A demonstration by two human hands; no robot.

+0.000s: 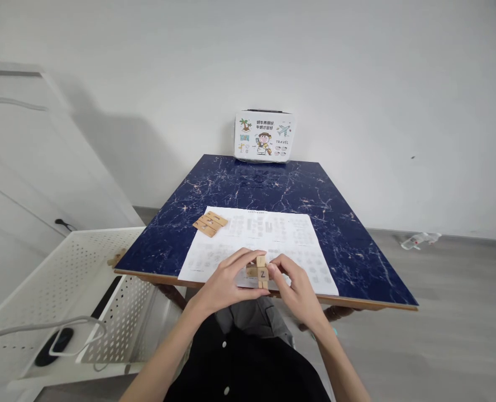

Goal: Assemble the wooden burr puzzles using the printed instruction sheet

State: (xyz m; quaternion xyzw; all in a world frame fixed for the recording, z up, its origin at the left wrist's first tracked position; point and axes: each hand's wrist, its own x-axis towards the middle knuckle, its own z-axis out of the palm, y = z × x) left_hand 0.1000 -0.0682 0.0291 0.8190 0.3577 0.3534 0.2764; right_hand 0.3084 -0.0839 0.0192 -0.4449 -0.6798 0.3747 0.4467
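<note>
A small wooden block puzzle (262,274) made of several pale pieces, with a "2" written on its near face, is held just above the table's front edge. My left hand (231,279) grips it from the left, fingers over the top and thumb underneath. At its right side, the bent thumb and fingers of my right hand (296,287) are closed against it; the exact contact is partly hidden. Beneath the hands lies a white printed sheet (235,240) covered in rows of faint grey figures. Flat wooden pieces with dark marks (210,223) rest on the sheet's upper left corner.
The blue marbled table (268,187) stands against the wall. At its back edge is a white cartoon-printed case (263,137). A white perforated cart (63,268) with a cable (34,329) adjoins on the left. Some clear plastic (420,240) lies on the floor at right.
</note>
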